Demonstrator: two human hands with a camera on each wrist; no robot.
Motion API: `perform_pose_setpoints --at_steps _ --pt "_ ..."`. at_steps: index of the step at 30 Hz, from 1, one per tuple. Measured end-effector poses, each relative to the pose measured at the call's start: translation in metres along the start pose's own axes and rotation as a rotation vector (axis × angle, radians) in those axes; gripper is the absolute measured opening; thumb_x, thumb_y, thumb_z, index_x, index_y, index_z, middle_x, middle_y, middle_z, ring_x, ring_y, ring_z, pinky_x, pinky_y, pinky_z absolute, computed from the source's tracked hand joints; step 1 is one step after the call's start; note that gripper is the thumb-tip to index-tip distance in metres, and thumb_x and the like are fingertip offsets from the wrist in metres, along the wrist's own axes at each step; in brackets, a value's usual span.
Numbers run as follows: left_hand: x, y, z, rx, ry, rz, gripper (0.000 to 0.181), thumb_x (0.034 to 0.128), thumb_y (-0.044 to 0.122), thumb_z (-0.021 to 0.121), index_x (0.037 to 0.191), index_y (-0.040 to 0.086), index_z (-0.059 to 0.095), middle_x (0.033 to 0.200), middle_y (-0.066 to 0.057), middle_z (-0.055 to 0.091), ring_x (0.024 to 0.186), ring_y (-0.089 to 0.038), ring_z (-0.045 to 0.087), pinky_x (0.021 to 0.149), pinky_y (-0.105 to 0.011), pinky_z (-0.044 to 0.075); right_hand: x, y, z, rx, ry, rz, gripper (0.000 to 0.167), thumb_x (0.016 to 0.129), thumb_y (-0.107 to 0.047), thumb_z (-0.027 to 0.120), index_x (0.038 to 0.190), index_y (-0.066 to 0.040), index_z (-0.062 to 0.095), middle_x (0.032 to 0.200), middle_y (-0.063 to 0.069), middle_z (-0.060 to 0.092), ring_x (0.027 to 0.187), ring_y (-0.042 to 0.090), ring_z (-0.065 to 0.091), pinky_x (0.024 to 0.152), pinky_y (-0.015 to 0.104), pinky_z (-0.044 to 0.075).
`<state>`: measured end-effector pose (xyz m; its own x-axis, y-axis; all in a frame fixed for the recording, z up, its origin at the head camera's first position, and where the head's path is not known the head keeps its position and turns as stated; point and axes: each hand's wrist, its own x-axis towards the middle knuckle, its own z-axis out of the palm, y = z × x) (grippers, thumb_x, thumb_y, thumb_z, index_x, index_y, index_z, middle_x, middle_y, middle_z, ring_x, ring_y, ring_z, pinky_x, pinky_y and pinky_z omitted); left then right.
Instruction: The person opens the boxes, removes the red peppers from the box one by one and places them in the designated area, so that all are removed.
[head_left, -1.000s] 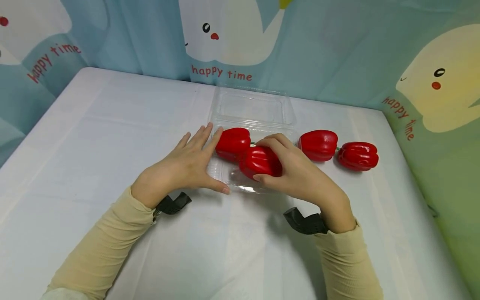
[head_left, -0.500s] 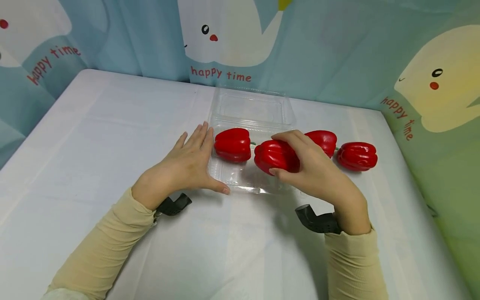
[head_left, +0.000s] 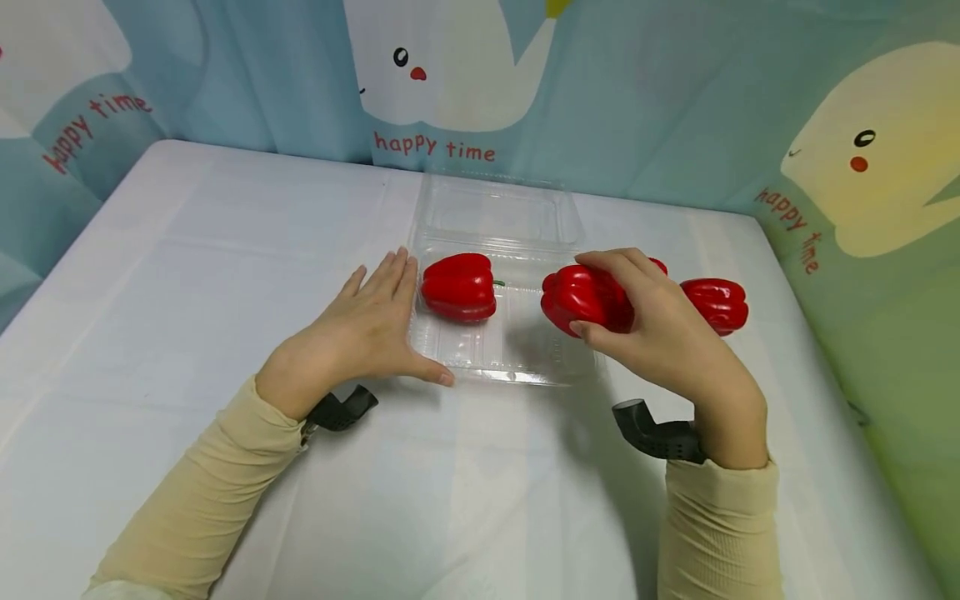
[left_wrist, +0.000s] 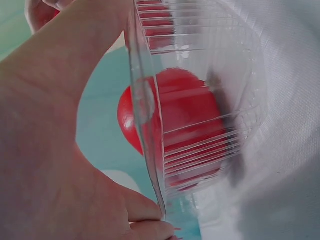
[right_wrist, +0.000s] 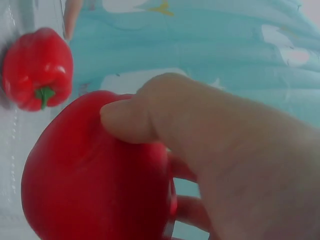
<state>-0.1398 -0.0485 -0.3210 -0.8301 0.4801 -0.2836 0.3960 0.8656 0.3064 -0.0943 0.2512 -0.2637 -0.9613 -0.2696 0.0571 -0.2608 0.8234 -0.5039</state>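
At clear box [head_left: 504, 343], right grip [head_left: 663, 329] round pepper [head_left: 577, 297] (half-hiding another pepper [head_left: 720, 305]), left grip [head_left: 360, 329] outstretched.

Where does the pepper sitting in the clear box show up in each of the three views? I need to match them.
Head: the pepper is just left of centre, in the left half of the clear box.
Left wrist: middle, seen mostly through the box's ribbed wall.
Right wrist: upper left, beyond the held pepper.
Shared landmark: the clear box, partly visible in both wrist views.
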Motion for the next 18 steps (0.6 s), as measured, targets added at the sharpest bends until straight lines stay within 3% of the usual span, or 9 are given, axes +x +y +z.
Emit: perform_pose_setpoints --at_steps 12,18 --pt "-0.001 -0.001 0.0 -0.022 0.003 -0.002 0.142 0.0659 0.079 0.071 0.157 -0.001 -0.002 0.167 -0.016 -0.005 0.156 -0.032 -0.006 0.124 -0.057 0.001 -0.008 0.01 -0.014 -0.022 0.02 0.086 0.057 0.09 -0.015 0.066 0.143 -0.018 0.048 0.139 0.006 0.049 0.12 0.03 0.052 0.094 0.054 0.049" --pt "0.0 0.0 0.0 -0.022 0.005 0.004 0.142 0.0657 0.08 0.07 0.157 -0.001 -0.002 0.167 -0.016 -0.006 0.156 -0.033 -0.005 0.124 -0.057 0.001 -0.013 0.019 -0.021 -0.095 -0.03 0.159 0.058 0.09 -0.016 0.064 0.145 -0.012 0.045 0.141 0.015 0.045 0.124 0.039 0.048 0.094 0.063 0.048"
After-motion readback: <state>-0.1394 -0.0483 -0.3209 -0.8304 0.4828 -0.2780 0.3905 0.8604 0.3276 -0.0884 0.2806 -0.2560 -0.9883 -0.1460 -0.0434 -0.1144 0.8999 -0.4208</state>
